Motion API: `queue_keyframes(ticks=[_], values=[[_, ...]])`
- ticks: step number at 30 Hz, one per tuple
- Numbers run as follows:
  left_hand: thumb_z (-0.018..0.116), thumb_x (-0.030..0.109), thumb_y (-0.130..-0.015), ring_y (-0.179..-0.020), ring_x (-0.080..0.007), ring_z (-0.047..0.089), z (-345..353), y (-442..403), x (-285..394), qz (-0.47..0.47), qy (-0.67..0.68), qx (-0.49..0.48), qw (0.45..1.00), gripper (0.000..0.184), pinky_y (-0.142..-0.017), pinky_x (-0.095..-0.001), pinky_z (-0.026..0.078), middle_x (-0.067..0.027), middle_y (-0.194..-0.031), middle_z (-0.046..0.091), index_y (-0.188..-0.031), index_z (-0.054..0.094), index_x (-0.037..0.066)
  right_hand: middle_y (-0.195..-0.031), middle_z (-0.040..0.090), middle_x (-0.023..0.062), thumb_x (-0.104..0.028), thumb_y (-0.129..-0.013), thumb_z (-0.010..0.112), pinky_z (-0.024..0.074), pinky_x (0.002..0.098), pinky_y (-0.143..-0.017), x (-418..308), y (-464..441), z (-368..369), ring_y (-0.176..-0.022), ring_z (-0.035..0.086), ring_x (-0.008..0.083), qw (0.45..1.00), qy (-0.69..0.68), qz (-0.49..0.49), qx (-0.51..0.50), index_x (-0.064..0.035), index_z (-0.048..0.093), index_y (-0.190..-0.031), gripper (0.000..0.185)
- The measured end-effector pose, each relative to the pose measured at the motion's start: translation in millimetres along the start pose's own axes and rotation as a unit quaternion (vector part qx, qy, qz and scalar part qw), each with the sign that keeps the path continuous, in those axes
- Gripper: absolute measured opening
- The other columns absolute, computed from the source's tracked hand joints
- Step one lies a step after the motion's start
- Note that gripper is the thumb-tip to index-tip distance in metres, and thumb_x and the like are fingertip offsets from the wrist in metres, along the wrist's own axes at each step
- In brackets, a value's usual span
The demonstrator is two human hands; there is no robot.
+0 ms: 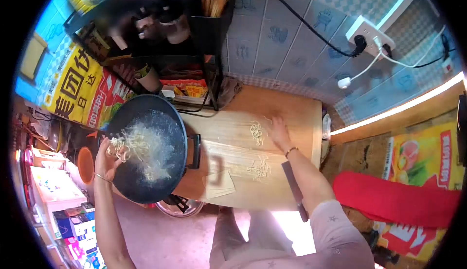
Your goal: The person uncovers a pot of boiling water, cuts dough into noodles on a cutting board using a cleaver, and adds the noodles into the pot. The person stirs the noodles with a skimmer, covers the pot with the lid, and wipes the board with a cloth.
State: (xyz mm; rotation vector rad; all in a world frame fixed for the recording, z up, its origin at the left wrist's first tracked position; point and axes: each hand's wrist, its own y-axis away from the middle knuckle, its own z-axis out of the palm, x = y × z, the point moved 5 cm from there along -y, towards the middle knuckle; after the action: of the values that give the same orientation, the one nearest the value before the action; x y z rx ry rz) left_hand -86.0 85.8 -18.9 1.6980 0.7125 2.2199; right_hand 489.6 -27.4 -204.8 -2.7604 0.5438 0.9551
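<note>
My left hand (110,159) is at the left side of a black wok (146,186), its fingers curled round a clump of pale noodles (130,147). Loose strands and white flour are spread over the wok's inside. On the wooden board (228,147), my right hand (278,134) lies with its fingers stretched out, a little blurred. Just left of it is a small heap of noodles (256,132), with a stray strand close to the fingertips. A second small heap of noodles (259,168) lies nearer to me.
Pale flat sheets (220,184) are stacked at the board's near edge. A long dark knife-like tool (294,190) lies by my right forearm. Behind the wok stands a black rack (146,55) with bottles and packets. A power strip (370,36) hangs on the tiled wall; red cloth (394,198) lies right.
</note>
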Motion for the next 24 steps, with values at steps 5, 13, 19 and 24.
queue_keyframes(ticks=[5, 13, 19, 24], values=[[0.056, 0.028, -0.091, -0.094, -0.0222, 0.06, 11.9, 16.8, -11.2, 0.06, -0.317, 0.089, 0.942, 0.059, -0.064, -0.0353, 0.057, -0.0101, -0.125, 0.051, -0.142, 0.031, 0.015, -0.138, 0.044, 0.015, -0.038, -0.085, 0.059, 0.0221, 0.0452, -0.112, 12.0, -16.0, 46.6, -0.132, 0.033, 0.0326, 0.982, -0.07, -0.115, -0.132, -0.01, 0.054, -0.126, 0.05], [0.055, 0.007, -0.083, -0.114, -0.0313, 0.053, 126.8, 174.6, -124.9, 0.486, -0.54, -0.063, 0.684, 0.034, -0.1, -0.04, 0.039, -0.0165, -0.121, 0.056, -0.116, 0.056, -0.001, -0.145, 0.035, 0.0132, -0.059, -0.078, 0.06, 0.0127, 0.0479, -0.115, -24.6, 131.6, 17.6, -0.137, 0.026, 0.0281, 0.877, 0.095, -0.351, -0.316, -0.0115, 0.045, -0.134, 0.075], [0.061, 0.011, -0.083, -0.117, -0.0378, 0.047, 218.3, 160.0, -339.9, 0.31, -0.476, -0.186, 0.802, 0.044, -0.101, -0.0412, 0.038, -0.0209, -0.128, 0.048, -0.124, 0.05, -0.001, -0.127, 0.053, 0.0024, -0.03, -0.089, 0.053, 0.0346, 0.0437, -0.1, -9.0, 138.1, 55.1, -0.119, 0.046, 0.0219, 0.904, 0.086, -0.345, -0.236, -0.0147, 0.056, -0.12, 0.035], [0.05, 0.01, -0.094, -0.116, -0.0257, 0.051, 241.8, 110.0, -388.2, 0.198, -0.231, -0.049, 0.952, 0.033, -0.099, -0.0342, 0.041, -0.0147, -0.126, 0.05, -0.124, 0.049, -0.004, -0.101, 0.058, 0.0068, -0.013, -0.083, 0.061, 0.0481, 0.0347, -0.082, -7.4, 106.0, 56.1, -0.101, 0.055, 0.0252, 0.935, -0.054, -0.304, -0.173, -0.0092, 0.061, -0.104, 0.021]])
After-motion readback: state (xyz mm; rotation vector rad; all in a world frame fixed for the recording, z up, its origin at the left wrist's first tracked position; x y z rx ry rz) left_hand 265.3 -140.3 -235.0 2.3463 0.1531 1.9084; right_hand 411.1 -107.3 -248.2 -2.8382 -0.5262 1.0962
